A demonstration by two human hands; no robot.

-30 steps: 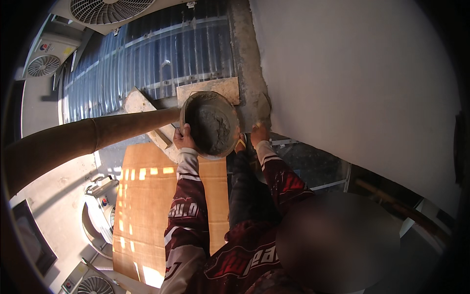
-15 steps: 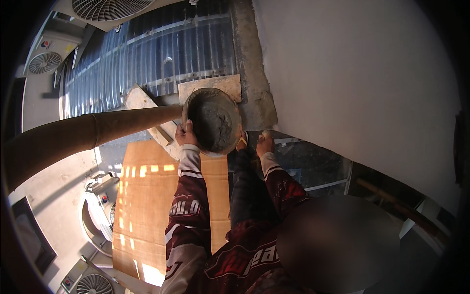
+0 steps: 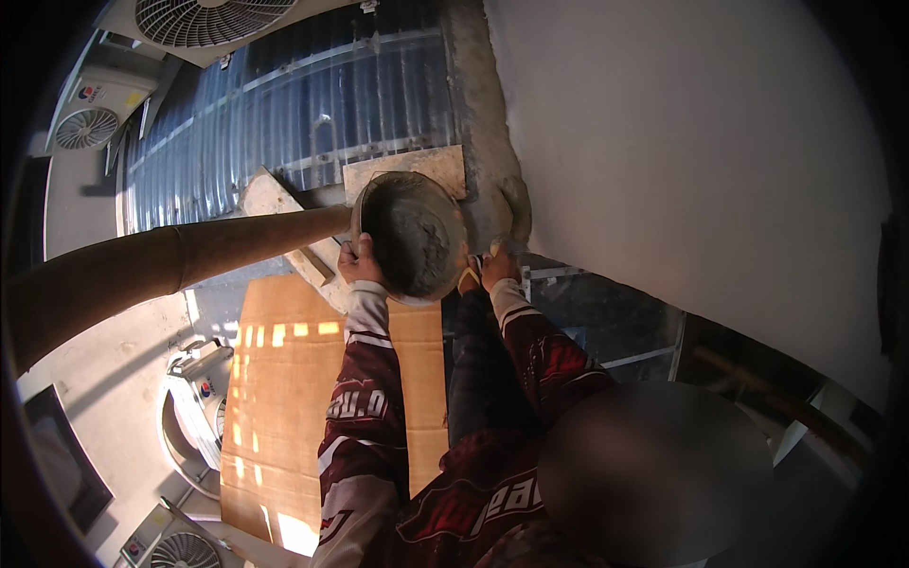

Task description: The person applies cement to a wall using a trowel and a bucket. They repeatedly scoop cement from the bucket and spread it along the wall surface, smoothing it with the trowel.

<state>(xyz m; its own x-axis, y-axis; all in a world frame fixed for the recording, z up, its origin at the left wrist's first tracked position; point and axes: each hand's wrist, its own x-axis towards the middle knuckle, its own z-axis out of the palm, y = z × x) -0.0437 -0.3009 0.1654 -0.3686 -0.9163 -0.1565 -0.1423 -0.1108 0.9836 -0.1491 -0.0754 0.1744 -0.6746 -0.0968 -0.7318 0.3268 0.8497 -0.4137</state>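
My left hand (image 3: pixel 362 265) grips the left rim of a round metal pan (image 3: pixel 403 192) with wet grey mortar (image 3: pixel 426 246) inside. Just right of the pan, my right hand (image 3: pixel 500 268) is closed on the handle of a trowel (image 3: pixel 515 210), whose mortar-coated blade is hard to tell from the grey concrete strip (image 3: pixel 471 104) at the foot of the pale wall (image 3: pixel 691 170). My foot in a sandal (image 3: pixel 471 275) shows between my hands, below the pan.
A thick bamboo pole (image 3: pixel 189 248) crosses from the left toward the pan. Boards (image 3: pixel 275 199) lie on blue corrugated roofing (image 3: pixel 284 104). A plywood sheet (image 3: pixel 275 398) lies lower left. Air-conditioner units (image 3: pixel 99 104) line the left and top. Dark panels (image 3: pixel 606 317) lie right of my legs.
My right hand with the trowel dipped down and right half a second ago, then moved back up and left. The pan and my left hand have shifted slightly up and right since the first frame.
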